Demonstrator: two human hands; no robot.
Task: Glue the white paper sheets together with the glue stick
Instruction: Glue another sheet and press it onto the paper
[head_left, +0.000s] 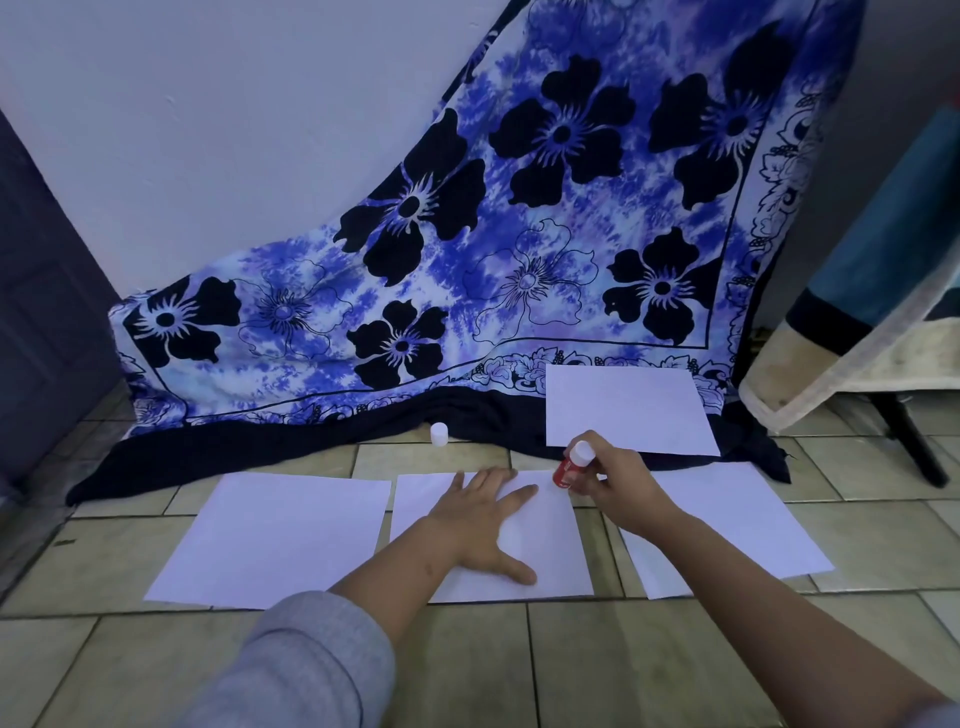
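Left hand (483, 525) is lying flat, fingers spread, holding down the middle paper sheet (550, 540), which is thin, light & prob slippy. Right hand (618, 483) is gripping the glue stick (569, 470) round its hard body.

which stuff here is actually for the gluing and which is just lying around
For the job:
- glue stick, held in the right hand
- middle sheet, under the flat left hand
- left sheet
- right sheet
- far sheet
- white cap

Just there:
- floral cloth
- draped furniture at right
- tiled floor
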